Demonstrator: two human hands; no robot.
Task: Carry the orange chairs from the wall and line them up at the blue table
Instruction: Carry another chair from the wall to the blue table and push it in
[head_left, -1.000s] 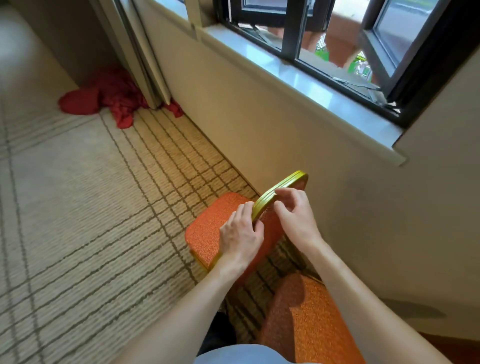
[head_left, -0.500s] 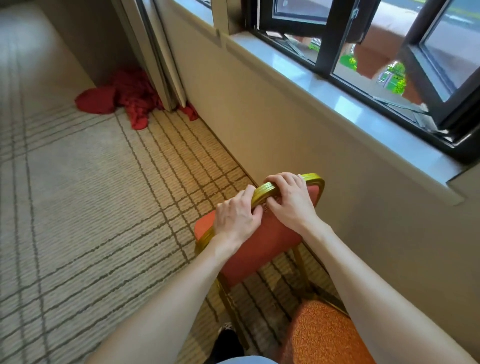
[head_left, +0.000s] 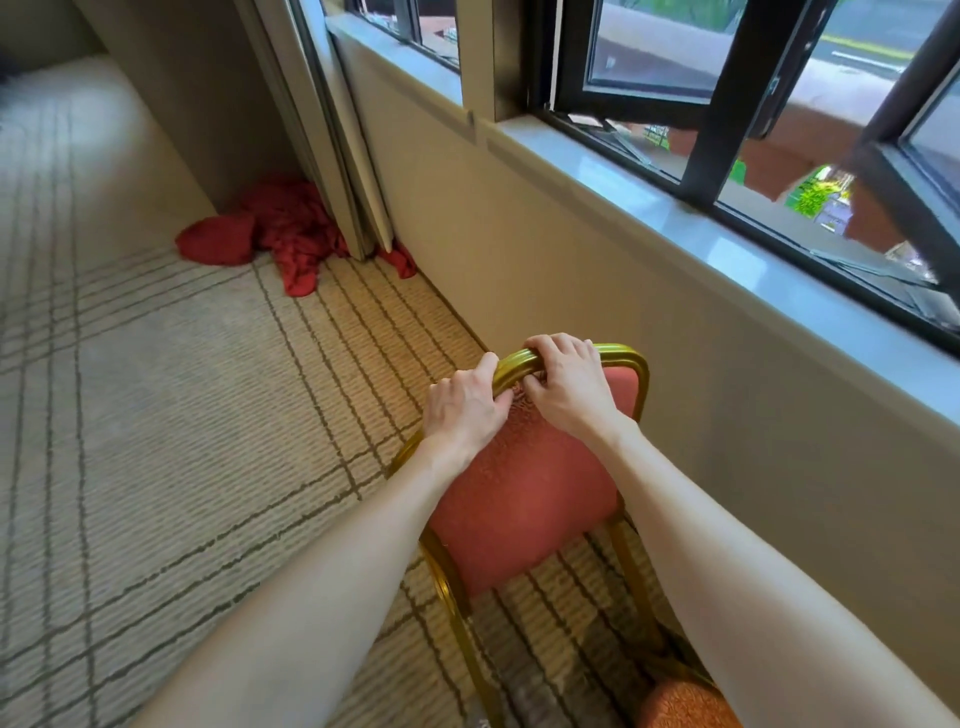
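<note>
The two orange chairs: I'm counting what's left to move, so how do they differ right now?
The held chair is gripped at its gold top rail by the left hand and right hand; the second chair is untouched, only partly visible at the bottom edge. Both have orange upholstery.

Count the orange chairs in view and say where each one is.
2. One chair is held by its gold top rail in both hands beside the wall; a second chair shows partly at the bottom edge. Others may be out of frame.

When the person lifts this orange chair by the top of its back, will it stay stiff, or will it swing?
The orange chair has a gold metal frame, so it probably stays rigid. Both the left hand and right hand grip only the top rail, so its legs may swing toward the person.
</note>
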